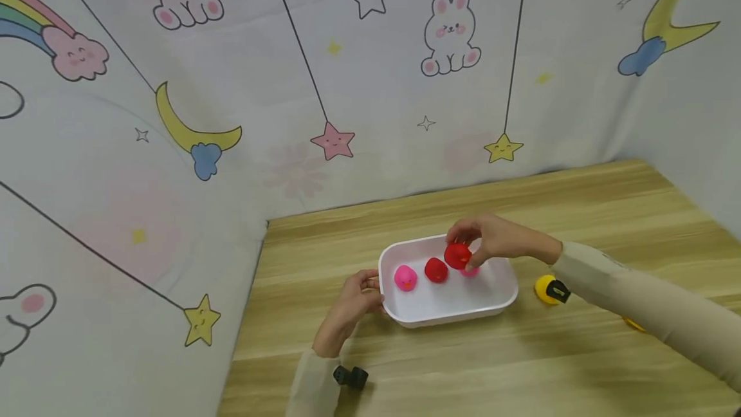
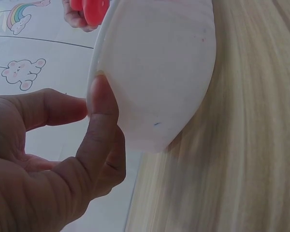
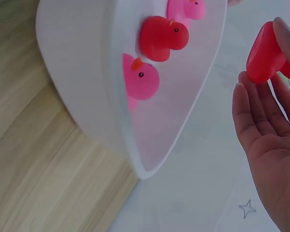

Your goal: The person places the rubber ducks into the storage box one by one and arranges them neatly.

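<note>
A white plastic basin [image 1: 451, 316] stands on the wooden table. My left hand [image 1: 352, 301] pinches its left rim between thumb and finger, as the left wrist view shows up close. Above the basin's right half, my right hand [image 1: 499, 237] grips a red rubber duck [image 3: 262, 54] with thumb and fingertips. Inside the basin sit a pink duck [image 1: 406, 277] at the left and another red duck [image 1: 436, 270] in the middle. A second pink duck [image 3: 142, 79] lies below the held one, partly hidden in the head view.
A yellow duck [image 1: 545, 289] stands on the table right of the basin, partly covered by the right wrist's black camera [image 1: 558, 291]. Another yellow thing [image 1: 633, 324] shows beneath the right sleeve. A cartoon-printed cloth [image 1: 393, 95] hangs behind the table and along its left side.
</note>
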A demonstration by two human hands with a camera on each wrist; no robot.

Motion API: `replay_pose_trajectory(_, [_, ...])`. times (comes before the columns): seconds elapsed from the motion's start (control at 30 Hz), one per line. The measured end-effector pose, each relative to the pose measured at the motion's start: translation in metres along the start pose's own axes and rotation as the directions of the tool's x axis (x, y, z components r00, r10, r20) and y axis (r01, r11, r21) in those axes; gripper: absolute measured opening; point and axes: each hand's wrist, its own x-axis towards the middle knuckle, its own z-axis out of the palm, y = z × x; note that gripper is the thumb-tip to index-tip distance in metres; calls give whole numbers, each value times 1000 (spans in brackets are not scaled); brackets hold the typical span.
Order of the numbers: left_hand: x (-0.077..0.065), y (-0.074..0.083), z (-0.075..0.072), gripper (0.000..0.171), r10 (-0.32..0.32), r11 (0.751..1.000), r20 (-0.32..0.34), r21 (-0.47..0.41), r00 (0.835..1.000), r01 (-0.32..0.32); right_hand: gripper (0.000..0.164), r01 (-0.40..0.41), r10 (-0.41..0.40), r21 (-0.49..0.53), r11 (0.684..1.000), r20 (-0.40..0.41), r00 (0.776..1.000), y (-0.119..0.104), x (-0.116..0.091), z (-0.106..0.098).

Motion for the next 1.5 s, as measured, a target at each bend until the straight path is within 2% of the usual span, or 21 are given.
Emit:
replay_pose_trajectory(0.17, [4,1,1,59,9,1000,25,-22,1000,-9,47,16,-15,-42,999,34,999,-6,9,5])
replay_pose_trajectory(0.53, [5,1,-5,57,7,1000,2,-21,1000,-7,43,29,-18,-71,997,147,989,-17,36,27])
replay_pose_trajectory(0.83, [7,0,-3,58,13,1000,7,-17,1000,-13,42,95,-69,-126,987,199,978,-22,47,44])
replay_pose_trajectory(0.97, [7,1,-1,56,17,1000,10,-14,1000,-17,40,140,-101,-182,973,208,973,-22,50,54])
replay_pose_trajectory(1.17, [6,0,-1,56,14,1000,19,-20,1000,-14,40,202,-139,-291,935,222,965,-19,56,65])
replay_pose_trajectory(1.37, [4,-3,-3,57,13,999,11,-30,1000,-13,39,266,-183,-338,903,258,949,-21,63,74])
replay_pose_trajectory(1.5, [2,-4,-2,58,1,999,5,-41,1000,-1,37,275,-173,-370,887,285,943,-21,66,82])
